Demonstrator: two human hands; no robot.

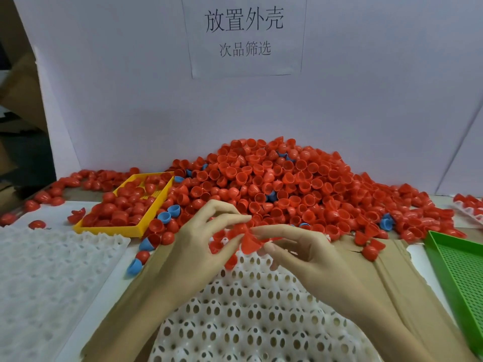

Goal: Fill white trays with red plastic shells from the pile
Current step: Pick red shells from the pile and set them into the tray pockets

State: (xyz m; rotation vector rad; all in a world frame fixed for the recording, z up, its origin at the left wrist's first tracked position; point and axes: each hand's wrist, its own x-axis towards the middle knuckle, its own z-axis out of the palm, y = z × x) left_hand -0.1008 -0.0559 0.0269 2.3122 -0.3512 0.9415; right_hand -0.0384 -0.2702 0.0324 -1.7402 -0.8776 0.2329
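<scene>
The task looks to be near its beginning. The white tray [251, 304] that lies at the near edge of the bench, in front of the person, shows almost only empty pockets; a few red shells [218, 240] sit at its far end, partly hidden under the hands, so I cannot count them. A second white tray [52, 270] at the near left of the bench holds nothing that I can see. At the right edge, another white tray [470, 210] carries some red shells, but only its corner is in view.

The pile [282, 186] of red shells is very large. It lies against the back wall and spreads to both sides of the bench, so most of the work is left, I judge.

The left hand [206, 244] has its fingers curled and pinches a red shell [239, 228] between the thumb and the fingertips. The right hand [300, 249] pinches another red shell [251, 242] just beside it, above the far end of the near tray. The two shells touch or nearly touch; I cannot tell which.

The shells are small half spheres of shiny, thin plastic, open on one side like little cups. In the pile they lie in every direction, some with the mouth up and some down. A few blue shells [167, 214] are mixed among them, and a yellow basket [125, 205] at the left holds more red ones.
</scene>
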